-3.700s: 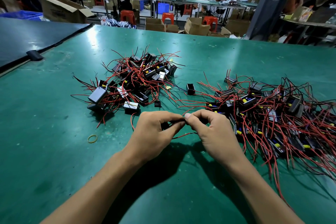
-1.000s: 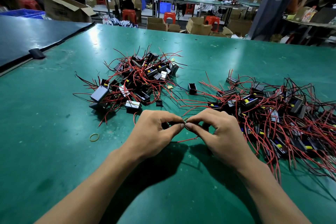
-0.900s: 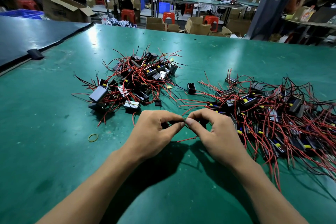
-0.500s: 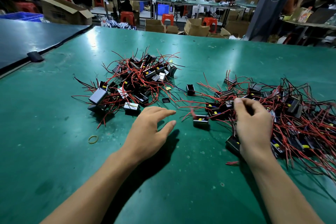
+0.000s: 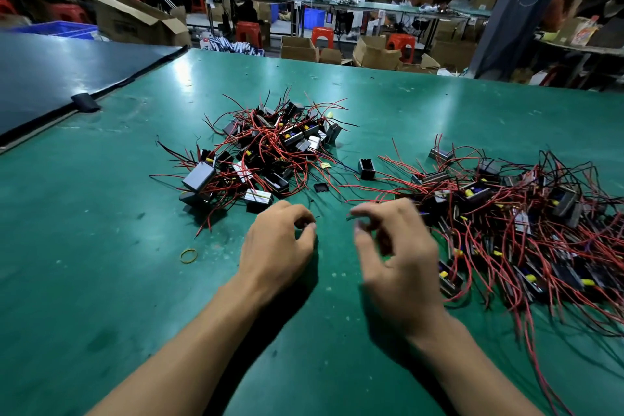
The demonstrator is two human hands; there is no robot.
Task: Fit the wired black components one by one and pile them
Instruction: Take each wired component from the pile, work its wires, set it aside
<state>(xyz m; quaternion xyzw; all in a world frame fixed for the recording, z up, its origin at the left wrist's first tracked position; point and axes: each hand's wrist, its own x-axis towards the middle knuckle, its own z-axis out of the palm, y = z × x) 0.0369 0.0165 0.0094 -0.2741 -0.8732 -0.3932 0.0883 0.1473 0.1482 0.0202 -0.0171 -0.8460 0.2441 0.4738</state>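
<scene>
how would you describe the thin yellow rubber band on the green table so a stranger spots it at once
On the green table, find the left heap of black wired components tangled in red leads. Nearer than that heap and left of the person's left hand lies the thin yellow rubber band. It is the only bare ring, lying alone, with no wires.

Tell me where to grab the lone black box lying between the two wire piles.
Pinch the black box across its two long outer walls from above, near side first. It stands alone, opening seemingly upward; wires from the right pile reach toward its right.
</scene>
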